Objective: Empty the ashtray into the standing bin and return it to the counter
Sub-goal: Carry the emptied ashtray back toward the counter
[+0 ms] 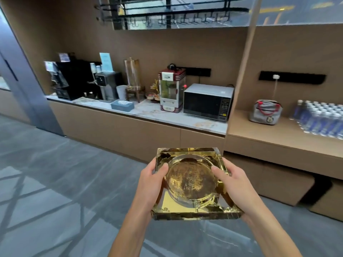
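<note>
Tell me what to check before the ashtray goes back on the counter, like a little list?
1. Both hands hold it: ok. The left hand and right hand grip opposite sides of the ashtray.
2. Ashtray level: ok, roughly flat, bowl facing up.
3. Ashtray emptied: cannot tell. Brown stains show in the bowl, but no butts are visible.
4. Free spot on the counter: ok, bare marble lies in front of the microwave and beside the tissue box.
5. Path ahead: ok, the floor looks bare.
6. Standing bin: cannot tell, none is in view.
</note>
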